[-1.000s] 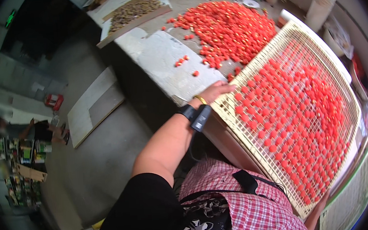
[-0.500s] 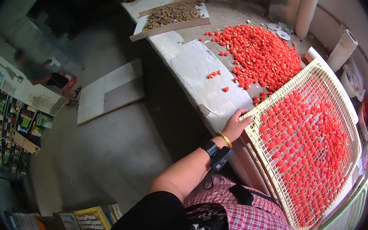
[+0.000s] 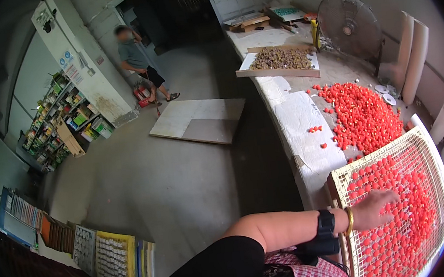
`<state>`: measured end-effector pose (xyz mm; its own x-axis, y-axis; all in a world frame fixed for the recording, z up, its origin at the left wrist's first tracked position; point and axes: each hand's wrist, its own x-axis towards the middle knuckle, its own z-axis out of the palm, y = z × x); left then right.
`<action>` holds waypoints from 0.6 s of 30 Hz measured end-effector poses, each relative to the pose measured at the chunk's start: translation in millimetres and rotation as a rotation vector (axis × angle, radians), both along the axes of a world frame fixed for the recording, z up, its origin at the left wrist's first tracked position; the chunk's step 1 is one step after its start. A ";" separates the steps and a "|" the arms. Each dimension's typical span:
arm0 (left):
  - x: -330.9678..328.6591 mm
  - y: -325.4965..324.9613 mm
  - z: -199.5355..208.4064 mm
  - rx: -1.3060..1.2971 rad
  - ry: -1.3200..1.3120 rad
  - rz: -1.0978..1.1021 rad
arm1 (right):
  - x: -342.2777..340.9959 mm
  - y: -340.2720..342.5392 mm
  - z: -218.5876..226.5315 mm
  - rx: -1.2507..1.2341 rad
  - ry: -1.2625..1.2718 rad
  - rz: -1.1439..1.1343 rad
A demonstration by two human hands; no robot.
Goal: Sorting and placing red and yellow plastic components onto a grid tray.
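My left hand [image 3: 374, 210] reaches over a cream grid tray [image 3: 345, 178], its fingers stretched out among small red pieces [image 3: 423, 204]. It grips nothing that I can see, and whether the fingertips touch the pieces is hard to tell. Many red pieces sit spaced out across the grid, while others crowd together along its right side. Past the tray's far edge, a big heap of red pieces [image 3: 363, 115] with pale or golden spots covers part of the worktable [image 3: 307, 124]. My right hand is out of view.
Farther along the table stand a shallow tray of brownish pieces [image 3: 284, 59] and a fan [image 3: 348, 25]. White rolls [image 3: 416, 58] lean at the right wall. A flat board [image 3: 198, 120] lies on the floor; another person [image 3: 138, 63] stands beyond it. Shelves [image 3: 62, 114] hold containers.
My left hand has let go of the tray's far left corner and moved over the grid among the red pieces. The view has swung up and left, showing the fan and the whole standing person.
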<state>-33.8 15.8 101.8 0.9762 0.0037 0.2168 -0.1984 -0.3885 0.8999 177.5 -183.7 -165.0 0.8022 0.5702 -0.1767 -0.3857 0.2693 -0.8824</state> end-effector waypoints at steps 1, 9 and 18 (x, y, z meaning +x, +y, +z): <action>-4.7 -11.9 13.3 0.028 0.047 -0.109 | -0.7 -4.2 -4.2 0.004 0.001 -0.004; -2.5 -121.5 48.5 0.058 -0.395 -0.708 | -17.6 -35.3 -17.3 0.006 -0.009 -0.051; -11.1 -147.2 87.8 -0.027 -0.401 -0.701 | -23.2 -89.6 -34.4 -0.020 -0.031 -0.135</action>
